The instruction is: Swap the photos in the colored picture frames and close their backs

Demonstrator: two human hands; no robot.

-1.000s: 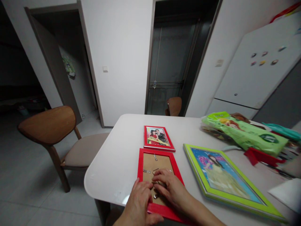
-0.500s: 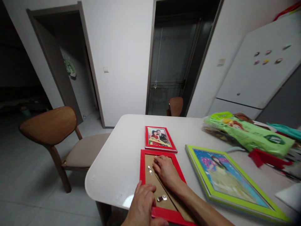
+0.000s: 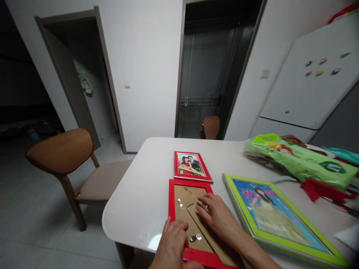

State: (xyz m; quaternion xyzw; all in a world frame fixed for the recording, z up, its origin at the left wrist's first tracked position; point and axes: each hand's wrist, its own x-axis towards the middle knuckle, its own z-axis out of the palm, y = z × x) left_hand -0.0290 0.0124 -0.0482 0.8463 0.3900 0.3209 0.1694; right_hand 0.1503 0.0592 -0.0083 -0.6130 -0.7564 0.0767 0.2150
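Note:
A red picture frame [image 3: 171, 198] lies face down on the table, its brown backing board [image 3: 193, 220] facing up. Metal clips sit along the board: a top clip [image 3: 187, 190], a left clip [image 3: 180, 203] and a lower hanger [image 3: 195, 237]. A long slit crosses the board. My left hand [image 3: 172, 241] grips the frame's lower left corner, its thumb at the bottom edge. My right hand [image 3: 220, 216] has bent fingers at the board's right side, at a small metal clip [image 3: 206, 206] partly hidden by them.
Beyond lies a smaller-looking red frame [image 3: 192, 166] with a couple's photo. To the right are a green frame [image 3: 275, 216], a green wipes-like packet [image 3: 303, 157] and a red item [image 3: 316, 190]. A wooden chair [image 3: 64, 149] stands left of the white table [image 3: 134, 209].
My right hand has moved from the top clip down and right to the board's right side, uncovering the top clip. My left hand stays at the lower left corner.

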